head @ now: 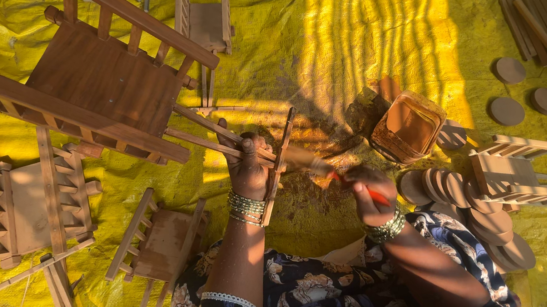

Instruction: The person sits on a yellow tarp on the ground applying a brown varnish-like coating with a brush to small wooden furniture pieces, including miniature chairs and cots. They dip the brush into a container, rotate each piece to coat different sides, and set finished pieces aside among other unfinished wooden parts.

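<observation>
My left hand [248, 166] grips a small wooden ladder-like frame [280, 162], held upright over the yellow sheet. My right hand [368, 193] holds a red-handled brush [354, 186] whose tip points at the lower part of that frame. Both wrists wear green bangles. An open container of brown stain [408, 127] stands just right of my hands.
A large dark stained wooden cart frame [89, 80] lies at upper left. Several unstained small carts [25, 205] lie left and below. Wooden discs [485, 216] pile at right beside another small frame [518, 171]. Wooden sticks [543, 23] lie far right. Yellow tarp [354, 18] covers the ground.
</observation>
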